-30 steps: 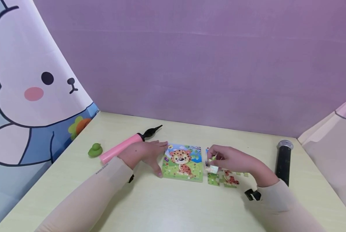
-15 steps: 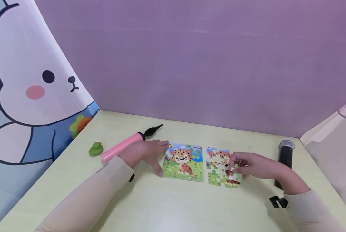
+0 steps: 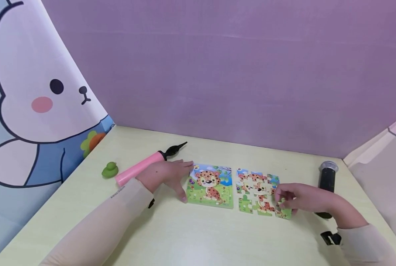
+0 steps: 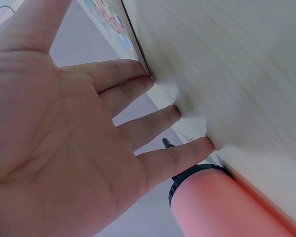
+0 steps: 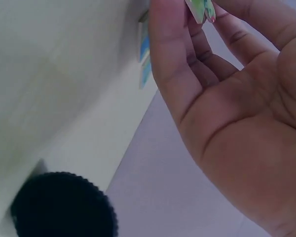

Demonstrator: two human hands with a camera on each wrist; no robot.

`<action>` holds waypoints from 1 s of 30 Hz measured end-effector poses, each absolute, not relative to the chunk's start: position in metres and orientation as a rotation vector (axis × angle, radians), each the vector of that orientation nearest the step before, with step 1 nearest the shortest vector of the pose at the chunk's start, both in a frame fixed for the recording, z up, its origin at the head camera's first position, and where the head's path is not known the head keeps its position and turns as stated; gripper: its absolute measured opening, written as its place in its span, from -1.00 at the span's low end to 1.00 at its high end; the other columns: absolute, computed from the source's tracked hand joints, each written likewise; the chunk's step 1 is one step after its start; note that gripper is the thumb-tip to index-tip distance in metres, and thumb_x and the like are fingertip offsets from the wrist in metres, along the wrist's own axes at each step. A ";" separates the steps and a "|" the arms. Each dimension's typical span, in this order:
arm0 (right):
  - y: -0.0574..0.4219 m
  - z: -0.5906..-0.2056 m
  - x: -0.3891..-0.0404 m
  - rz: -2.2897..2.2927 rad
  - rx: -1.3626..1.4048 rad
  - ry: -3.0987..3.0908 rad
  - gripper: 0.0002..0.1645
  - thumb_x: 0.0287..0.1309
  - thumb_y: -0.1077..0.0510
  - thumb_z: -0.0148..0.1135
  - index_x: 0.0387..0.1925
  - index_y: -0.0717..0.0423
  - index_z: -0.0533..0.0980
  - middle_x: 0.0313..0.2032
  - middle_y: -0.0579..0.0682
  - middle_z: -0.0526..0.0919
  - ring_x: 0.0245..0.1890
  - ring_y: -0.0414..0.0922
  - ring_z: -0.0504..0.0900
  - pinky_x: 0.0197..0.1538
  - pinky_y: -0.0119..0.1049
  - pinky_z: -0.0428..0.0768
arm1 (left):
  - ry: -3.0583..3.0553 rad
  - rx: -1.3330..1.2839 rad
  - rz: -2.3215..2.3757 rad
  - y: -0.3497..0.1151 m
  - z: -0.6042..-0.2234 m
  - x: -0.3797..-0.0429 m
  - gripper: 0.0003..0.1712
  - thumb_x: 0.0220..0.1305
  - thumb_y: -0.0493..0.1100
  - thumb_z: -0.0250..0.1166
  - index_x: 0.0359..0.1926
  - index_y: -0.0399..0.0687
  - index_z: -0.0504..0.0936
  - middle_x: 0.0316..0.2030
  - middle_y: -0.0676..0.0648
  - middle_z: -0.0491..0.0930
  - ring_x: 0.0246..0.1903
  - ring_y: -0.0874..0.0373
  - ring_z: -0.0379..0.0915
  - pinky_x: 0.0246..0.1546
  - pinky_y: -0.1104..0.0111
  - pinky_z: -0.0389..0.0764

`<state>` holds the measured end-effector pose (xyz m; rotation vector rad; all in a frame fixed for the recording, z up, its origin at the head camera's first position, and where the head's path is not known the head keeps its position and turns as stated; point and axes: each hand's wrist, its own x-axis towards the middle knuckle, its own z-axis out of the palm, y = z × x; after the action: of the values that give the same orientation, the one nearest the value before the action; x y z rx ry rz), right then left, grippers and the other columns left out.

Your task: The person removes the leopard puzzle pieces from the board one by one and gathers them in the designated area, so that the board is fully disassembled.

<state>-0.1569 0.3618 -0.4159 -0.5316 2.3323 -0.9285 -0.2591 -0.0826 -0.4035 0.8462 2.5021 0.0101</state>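
Note:
My left hand (image 3: 167,176) lies with fingers and thumb spread straight along the left edge of a square leopard picture puzzle (image 3: 211,186). In the left wrist view, the straight fingers (image 4: 153,158) reach to the tabletop at the board's edge. To the right of the board, several loose jigsaw pieces (image 3: 257,188) form a second leopard picture with gaps between them. My right hand (image 3: 304,197) pinches a green puzzle piece (image 3: 286,213) between thumb and fingers at the lower right corner of those pieces. Only the piece's tip (image 5: 200,10) shows in the right wrist view.
A pink balloon pump (image 3: 141,168) with a black nozzle lies beside my left hand. A green toy duck (image 3: 110,170) sits farther left. Behind my right hand lies a black microphone (image 3: 327,181). A purple backdrop (image 3: 224,81) rises at the table's far edge.
My right hand has moved right and toward me, from the near side of the board to the loose pieces' lower right corner, uncovering pieces laid out. The left hand stays put.

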 end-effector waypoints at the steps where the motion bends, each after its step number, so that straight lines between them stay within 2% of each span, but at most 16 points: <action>1: 0.362 -0.417 -0.157 -0.931 -0.530 2.336 -0.87 0.53 0.17 0.23 0.00 0.09 0.51 -0.20 0.01 0.57 -0.29 -0.16 0.59 -0.26 -0.25 0.75 | 2.501 0.847 0.009 -0.082 -0.403 -0.259 0.56 -0.04 0.42 0.64 0.75 -0.01 -0.06 0.77 -0.03 -0.15 0.75 -0.20 -0.22 0.74 -0.15 0.03; 5: 0.361 -0.418 -0.157 -0.940 -0.550 2.367 -0.84 0.49 0.14 0.30 -0.03 0.11 0.53 -0.27 -0.03 0.54 -0.36 -0.21 0.53 -0.36 -0.31 0.64 | 2.498 0.844 0.016 -0.083 -0.403 -0.259 0.56 -0.04 0.41 0.65 0.75 -0.02 -0.06 0.77 -0.04 -0.15 0.75 -0.21 -0.22 0.74 -0.16 0.03; 8: 0.359 -0.419 -0.157 -0.948 -0.585 2.414 -0.83 0.45 0.13 0.35 -0.06 0.10 0.56 -0.25 -0.03 0.56 -0.34 -0.24 0.50 -0.37 -0.33 0.56 | 2.497 0.848 0.015 -0.083 -0.403 -0.259 0.56 -0.03 0.42 0.65 0.75 -0.03 -0.06 0.77 -0.04 -0.15 0.75 -0.22 -0.22 0.73 -0.17 0.03; 12: 0.358 -0.420 -0.156 -0.934 -0.624 2.493 -0.87 0.40 0.12 0.39 -0.11 0.04 0.61 -0.15 0.05 0.57 -0.26 -0.24 0.52 -0.29 -0.37 0.56 | 2.497 0.855 0.007 -0.082 -0.403 -0.259 0.56 -0.03 0.43 0.64 0.75 -0.03 -0.07 0.77 -0.05 -0.15 0.75 -0.22 -0.23 0.73 -0.17 0.03; 18: 0.356 -0.423 -0.155 -0.922 -0.628 2.545 -0.89 0.36 0.12 0.43 -0.14 -0.02 0.65 -0.17 0.06 0.54 -0.27 -0.26 0.47 -0.30 -0.40 0.53 | 2.494 0.846 0.011 -0.082 -0.402 -0.259 0.56 -0.03 0.42 0.64 0.75 -0.01 -0.08 0.77 -0.03 -0.16 0.75 -0.21 -0.23 0.73 -0.17 0.02; 25: 0.353 -0.429 -0.154 -0.969 -0.606 2.542 -0.79 0.34 0.15 0.44 -0.04 0.05 0.63 -0.16 0.06 0.56 -0.23 -0.28 0.48 -0.26 -0.42 0.55 | 2.483 0.837 0.028 -0.083 -0.402 -0.260 0.55 -0.03 0.43 0.63 0.75 0.00 -0.07 0.77 -0.02 -0.17 0.75 -0.21 -0.26 0.73 -0.21 0.01; 30: 0.351 -0.428 -0.153 -0.959 -0.575 2.583 -0.75 0.38 0.12 0.41 0.02 0.07 0.61 -0.19 -0.01 0.56 -0.24 -0.30 0.47 -0.29 -0.42 0.55 | 2.485 0.846 0.012 -0.083 -0.403 -0.260 0.56 -0.03 0.44 0.63 0.75 0.00 -0.08 0.77 -0.02 -0.17 0.75 -0.22 -0.25 0.72 -0.22 0.01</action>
<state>-0.1531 0.3507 -0.4282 -0.5749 2.5830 -0.9585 -0.2595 -0.0833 -0.4029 0.8462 2.4848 0.0119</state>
